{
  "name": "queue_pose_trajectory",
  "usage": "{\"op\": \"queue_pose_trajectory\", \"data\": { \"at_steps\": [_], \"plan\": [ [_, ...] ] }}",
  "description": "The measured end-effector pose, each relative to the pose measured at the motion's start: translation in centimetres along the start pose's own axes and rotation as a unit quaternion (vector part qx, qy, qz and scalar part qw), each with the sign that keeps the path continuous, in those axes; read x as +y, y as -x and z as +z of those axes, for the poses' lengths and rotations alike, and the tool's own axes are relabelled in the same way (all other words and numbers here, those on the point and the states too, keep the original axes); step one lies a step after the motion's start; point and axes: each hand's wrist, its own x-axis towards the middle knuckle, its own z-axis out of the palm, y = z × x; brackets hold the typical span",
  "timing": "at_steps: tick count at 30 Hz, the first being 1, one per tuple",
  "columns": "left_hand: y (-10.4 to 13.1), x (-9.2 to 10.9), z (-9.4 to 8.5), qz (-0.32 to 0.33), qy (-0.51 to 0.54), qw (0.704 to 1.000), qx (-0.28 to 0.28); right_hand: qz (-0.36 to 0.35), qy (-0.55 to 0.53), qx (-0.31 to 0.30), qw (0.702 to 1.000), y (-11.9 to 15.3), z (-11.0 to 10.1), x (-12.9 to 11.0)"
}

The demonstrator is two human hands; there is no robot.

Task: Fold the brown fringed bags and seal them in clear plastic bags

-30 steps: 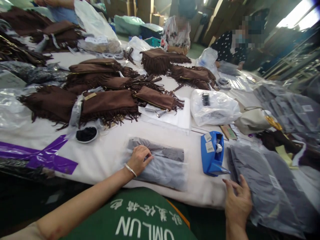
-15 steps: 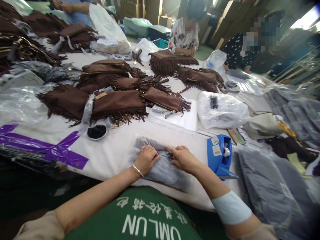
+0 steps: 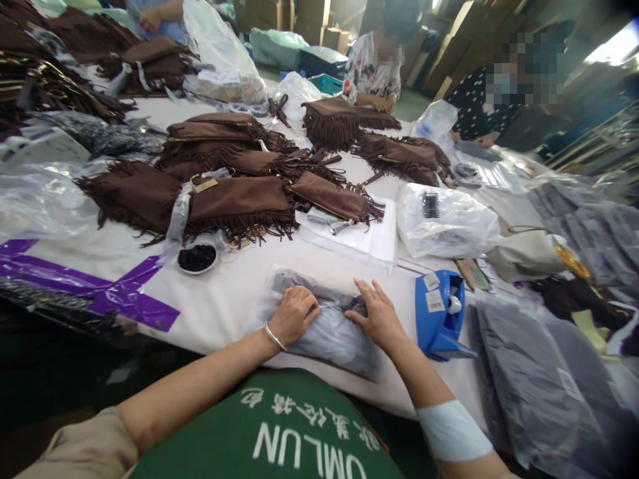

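A grey package in clear plastic [image 3: 334, 339] lies flat at the table's front edge, just before me. My left hand [image 3: 295, 314] rests on its left part with the fingers curled together; what they pinch, if anything, is hidden. On the package's upper right part lies my right hand [image 3: 377, 314], its fingers spread and its thumb apart. A blue tape dispenser with white labels [image 3: 429, 322] stands right of my right hand. To the upper left of the package is a small white dish [image 3: 198, 269] with something black in it.
Brown fringed bags [image 3: 239, 199] cover the table's middle and left. Behind a white plastic bag [image 3: 444, 229], two people stand at the far side. Grey wrapped packages [image 3: 529, 372] lie at the right. Purple tape [image 3: 130, 296] marks the left front edge.
My right hand has changed from a pointing finger on the package to spread fingers, a little further right. My left hand has hardly moved.
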Motion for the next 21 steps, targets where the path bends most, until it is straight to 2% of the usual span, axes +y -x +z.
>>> {"op": "queue_pose_trajectory", "data": {
  "at_steps": [3, 5, 7, 9, 11, 13, 17, 21],
  "plan": [
    [0.6, -1.6, -1.9, -0.02, -0.012, 1.0, 0.018, 0.037, -0.042, 0.108, 0.993, -0.5, -0.3, 0.3],
    [1.3, -3.1, -3.3, -0.048, -0.027, 0.998, 0.017, 0.032, -0.121, 0.113, 0.986, -1.2, -0.8, -0.5],
    [2.0, -4.6, -4.2, -0.091, -0.022, 0.996, 0.008, 0.017, -0.206, 0.048, 0.977, -2.1, -1.2, -2.3],
    [2.4, -5.5, -4.6, -0.133, 0.008, 0.991, 0.003, -0.012, -0.252, -0.049, 0.966, -3.4, -1.1, -4.8],
    [2.6, -5.9, -4.4, -0.157, 0.04, 0.987, 0.01, -0.057, -0.252, -0.14, 0.956, -4.9, -0.7, -7.5],
    [2.6, -5.9, -4.0, -0.166, 0.05, 0.985, 0.024, -0.112, -0.201, -0.199, 0.953, -6.5, 0.0, -9.7],
    [2.8, -5.5, -3.2, -0.162, 0.024, 0.986, 0.045, -0.202, -0.028, -0.243, 0.948, -9.2, 1.5, -12.5],
    [3.0, -5.3, -2.9, -0.142, -0.022, 0.989, 0.04, -0.188, 0.042, -0.265, 0.945, -10.2, 3.4, -14.1]
  ]
}}
